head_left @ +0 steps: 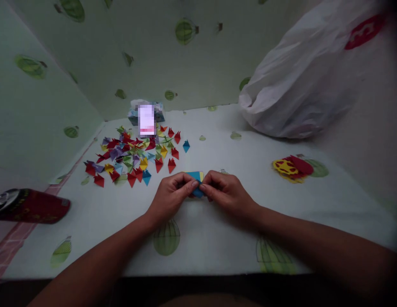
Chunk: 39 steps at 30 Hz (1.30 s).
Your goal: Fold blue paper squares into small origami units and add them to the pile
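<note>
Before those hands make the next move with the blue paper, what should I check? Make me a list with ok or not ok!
1. Both hands have the paper: ok. The left hand and right hand pinch the blue paper.
2. Paper edges line up: cannot tell. Fingers cover too much.
3. Plenty of room beyond the left hand: not ok. A red folded piece sits close by.
4. Red can away from the hands: ok. It's far off to the left.
5. White plastic bag apart from the hands: ok. It's at the back right.
</note>
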### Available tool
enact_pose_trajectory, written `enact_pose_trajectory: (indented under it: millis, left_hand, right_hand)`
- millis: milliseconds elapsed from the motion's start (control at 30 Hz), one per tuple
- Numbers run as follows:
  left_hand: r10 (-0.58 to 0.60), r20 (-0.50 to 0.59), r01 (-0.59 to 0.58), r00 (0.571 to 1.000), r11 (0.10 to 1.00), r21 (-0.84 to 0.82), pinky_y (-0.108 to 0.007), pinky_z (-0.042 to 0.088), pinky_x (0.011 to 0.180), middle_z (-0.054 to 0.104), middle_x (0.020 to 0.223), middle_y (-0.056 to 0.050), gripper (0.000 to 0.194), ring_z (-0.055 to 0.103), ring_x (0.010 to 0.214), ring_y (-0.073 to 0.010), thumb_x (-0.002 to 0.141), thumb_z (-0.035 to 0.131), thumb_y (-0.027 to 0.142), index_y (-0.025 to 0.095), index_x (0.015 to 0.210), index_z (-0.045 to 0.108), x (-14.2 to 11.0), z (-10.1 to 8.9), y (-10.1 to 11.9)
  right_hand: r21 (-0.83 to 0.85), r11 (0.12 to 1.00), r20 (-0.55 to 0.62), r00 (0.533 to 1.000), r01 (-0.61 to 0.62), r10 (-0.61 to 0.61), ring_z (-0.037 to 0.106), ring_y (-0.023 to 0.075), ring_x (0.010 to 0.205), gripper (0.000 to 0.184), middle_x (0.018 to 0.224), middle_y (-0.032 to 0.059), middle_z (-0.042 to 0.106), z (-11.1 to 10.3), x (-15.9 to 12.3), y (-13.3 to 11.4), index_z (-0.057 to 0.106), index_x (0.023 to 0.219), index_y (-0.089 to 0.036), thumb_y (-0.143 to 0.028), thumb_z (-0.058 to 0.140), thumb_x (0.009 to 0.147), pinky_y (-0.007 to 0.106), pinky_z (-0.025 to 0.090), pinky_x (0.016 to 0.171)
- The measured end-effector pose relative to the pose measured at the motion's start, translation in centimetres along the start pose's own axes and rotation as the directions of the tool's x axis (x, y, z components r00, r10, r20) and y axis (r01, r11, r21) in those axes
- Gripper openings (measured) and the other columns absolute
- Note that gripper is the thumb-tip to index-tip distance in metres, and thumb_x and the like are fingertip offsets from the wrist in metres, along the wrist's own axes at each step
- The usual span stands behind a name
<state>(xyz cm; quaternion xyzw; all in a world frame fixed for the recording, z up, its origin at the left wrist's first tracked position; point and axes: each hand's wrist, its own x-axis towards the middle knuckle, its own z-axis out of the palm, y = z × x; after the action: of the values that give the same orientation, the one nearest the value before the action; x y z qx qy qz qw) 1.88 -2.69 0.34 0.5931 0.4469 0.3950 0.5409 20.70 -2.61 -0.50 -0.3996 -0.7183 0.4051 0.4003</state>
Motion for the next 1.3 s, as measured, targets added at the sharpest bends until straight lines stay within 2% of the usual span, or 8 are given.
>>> enact_pose_trajectory:
  millis: [200,333,433,567,733,967,1167,1300]
  left_hand:
    - [0.108,-0.082,-0.095,0.991,0.984,0.149,-0.024,0.047,0.064,0.065,0.071,-0.002,0.019,0.059,0.067,-0.0128,0.086,0.069,0.033,0.016,0.077,0.069,-0.2,0.0,-0.1]
    - [0.025,-0.020,-0.024,1.000,0.999,0.039,-0.025,0.050,0.065,0.068,0.073,-0.003,0.019,0.061,0.068,-0.0133,0.083,0.071,0.034,0.015,0.079,0.069,0.1,0.0,-0.1]
    - [0.000,-0.016,0.001,1.000,0.999,0.038,-0.024,0.048,0.062,0.066,0.069,-0.001,0.020,0.059,0.065,-0.0120,0.084,0.070,0.033,0.016,0.074,0.066,0.1,0.0,0.1]
    - [0.067,-0.028,-0.061,0.997,0.981,0.185,-0.023,0.043,0.060,0.063,0.067,0.000,0.020,0.055,0.063,-0.0113,0.086,0.068,0.030,0.017,0.071,0.064,0.0,-0.3,0.4]
    - [0.169,0.034,-0.169,0.985,0.909,0.381,-0.024,0.040,0.059,0.063,0.065,0.000,0.021,0.054,0.061,-0.0117,0.085,0.068,0.027,0.017,0.067,0.065,0.0,-0.5,0.5]
    - [0.000,0.042,-0.002,0.999,0.999,0.044,-0.024,0.045,0.060,0.064,0.066,0.000,0.021,0.057,0.061,-0.0118,0.082,0.070,0.034,0.016,0.072,0.066,0.3,-0.3,0.3]
    - [-0.060,0.028,0.063,0.998,0.989,-0.131,-0.024,0.053,0.065,0.069,0.073,0.000,0.022,0.065,0.064,-0.0111,0.082,0.073,0.036,0.017,0.080,0.063,0.4,-0.1,-0.2]
    - [-0.055,0.028,0.058,0.998,0.988,-0.140,-0.024,0.054,0.059,0.071,0.071,-0.001,0.024,0.067,0.061,-0.0127,0.084,0.073,0.038,0.017,0.087,0.061,0.4,-0.1,-0.7]
  right_hand:
    - [0.040,0.998,0.042,0.998,-0.041,0.039,0.050,0.0117,0.056,0.023,0.060,-0.0015,0.059,-0.1,-0.1,-0.1,0.056,0.071,-0.019,-0.028,0.057,0.092,0.025,0.037,0.055]
    - [-0.002,1.000,-0.034,0.999,-0.015,0.014,0.049,0.0113,0.054,0.022,0.060,-0.0021,0.058,-0.1,-0.2,-0.1,0.054,0.071,-0.020,-0.027,0.058,0.092,0.025,0.037,0.055]
    - [-0.004,1.000,-0.060,0.998,-0.017,0.017,0.051,0.0119,0.056,0.022,0.061,-0.0016,0.059,-0.1,-0.2,-0.1,0.054,0.071,-0.020,-0.028,0.058,0.092,0.026,0.039,0.057]
    - [0.026,0.998,0.015,0.998,-0.061,0.060,0.053,0.0127,0.060,0.024,0.064,-0.0010,0.059,-0.4,0.1,-0.2,0.054,0.072,-0.019,-0.031,0.058,0.093,0.026,0.040,0.059]
    - [-0.008,0.999,0.038,0.999,-0.033,0.034,0.053,0.0129,0.062,0.022,0.066,-0.0011,0.059,-0.6,0.2,-0.1,0.059,0.074,-0.019,-0.031,0.060,0.092,0.026,0.040,0.060]
    - [0.086,0.994,-0.068,0.995,-0.062,0.068,0.057,0.0129,0.060,0.024,0.064,-0.0005,0.063,-0.5,0.1,-0.5,0.060,0.072,-0.019,-0.031,0.061,0.093,0.026,0.044,0.059]
    - [0.275,0.951,-0.006,0.989,-0.139,0.147,0.060,0.0129,0.063,0.022,0.065,-0.0018,0.062,-0.4,0.4,-0.1,0.058,0.075,-0.019,-0.033,0.064,0.091,0.028,0.048,0.064]
    - [0.331,0.927,0.040,0.984,-0.176,0.173,0.061,0.0126,0.062,0.018,0.068,-0.0019,0.063,-0.3,0.4,0.1,0.058,0.081,-0.019,-0.034,0.063,0.091,0.029,0.048,0.065]
